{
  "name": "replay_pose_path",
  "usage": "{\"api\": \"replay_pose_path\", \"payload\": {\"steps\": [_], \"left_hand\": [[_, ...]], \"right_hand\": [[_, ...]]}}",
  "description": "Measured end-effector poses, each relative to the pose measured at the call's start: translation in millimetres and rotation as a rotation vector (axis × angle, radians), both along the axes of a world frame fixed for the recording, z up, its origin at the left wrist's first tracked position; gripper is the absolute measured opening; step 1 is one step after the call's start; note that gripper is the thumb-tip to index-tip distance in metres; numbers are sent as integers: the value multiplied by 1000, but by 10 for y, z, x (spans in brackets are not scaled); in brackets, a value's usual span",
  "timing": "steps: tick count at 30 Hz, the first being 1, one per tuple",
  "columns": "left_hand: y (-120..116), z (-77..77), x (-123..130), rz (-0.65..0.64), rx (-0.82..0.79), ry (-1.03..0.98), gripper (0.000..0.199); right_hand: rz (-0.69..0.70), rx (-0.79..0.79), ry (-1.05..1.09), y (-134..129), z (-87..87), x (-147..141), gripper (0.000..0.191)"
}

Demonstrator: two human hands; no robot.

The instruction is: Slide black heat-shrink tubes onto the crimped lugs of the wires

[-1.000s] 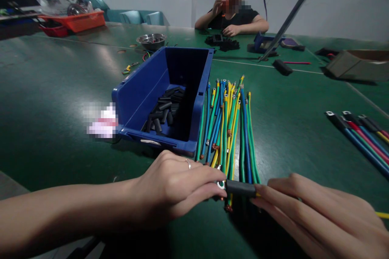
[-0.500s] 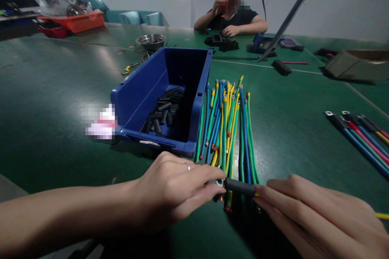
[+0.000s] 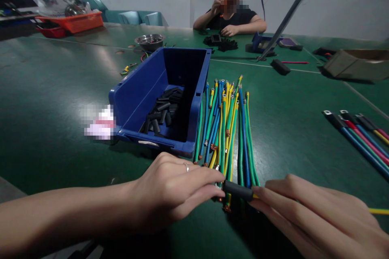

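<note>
Between my hands a black sleeve [image 3: 238, 190] sits around a yellow-green cable [image 3: 378, 211], whose far end shows past my right hand. My left hand [image 3: 179, 188] pinches the metal lug [image 3: 218, 186] at the sleeve's left end. The fingers of my right hand [image 3: 316, 214] are closed on the cable at the sleeve's right end. Beneath and beyond them lie several blue and yellow-green cables [image 3: 240, 137] with lugs or bare copper ends. A blue bin [image 3: 194, 117] left of these holds several short black sleeves [image 3: 164, 107].
Sleeved cables [image 3: 364, 141] lie at the right. Farther back are a cardboard box [image 3: 358, 64], a metal bowl [image 3: 150, 42], a red-orange basket [image 3: 82, 22] and a slanted metal pole [image 3: 291, 12]. A person [image 3: 231, 16] sits across the green table [image 3: 60, 77].
The sleeve's right end has tipped slightly downward, and the lug is more covered by my left fingers. Both hands keep nearly the same places, and the view has shifted slightly.
</note>
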State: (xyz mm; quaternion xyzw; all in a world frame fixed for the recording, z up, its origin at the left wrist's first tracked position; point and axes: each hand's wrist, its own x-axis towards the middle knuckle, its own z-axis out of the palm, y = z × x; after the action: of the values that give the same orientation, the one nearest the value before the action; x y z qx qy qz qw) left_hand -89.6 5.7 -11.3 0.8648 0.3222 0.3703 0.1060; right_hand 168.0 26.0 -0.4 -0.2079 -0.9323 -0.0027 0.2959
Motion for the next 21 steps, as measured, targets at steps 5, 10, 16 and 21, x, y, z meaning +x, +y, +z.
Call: {"api": "replay_pose_path", "payload": {"steps": [5,10,16,21], "left_hand": [[-13,-3,-14,9,-13,-6,19],[-3,43,-16,-26,-1,21,16],[11,54,-26,-11,10,-2,16],[6,40,-39,-30,-6,-2,17]], "right_hand": [[-12,-1,-17,-7,-9,8,16],[-21,36,-23,11,0,-4,15],[-37,3,-23,10,-30,19,17],[-17,58,-39,-10,-30,41,26]]}}
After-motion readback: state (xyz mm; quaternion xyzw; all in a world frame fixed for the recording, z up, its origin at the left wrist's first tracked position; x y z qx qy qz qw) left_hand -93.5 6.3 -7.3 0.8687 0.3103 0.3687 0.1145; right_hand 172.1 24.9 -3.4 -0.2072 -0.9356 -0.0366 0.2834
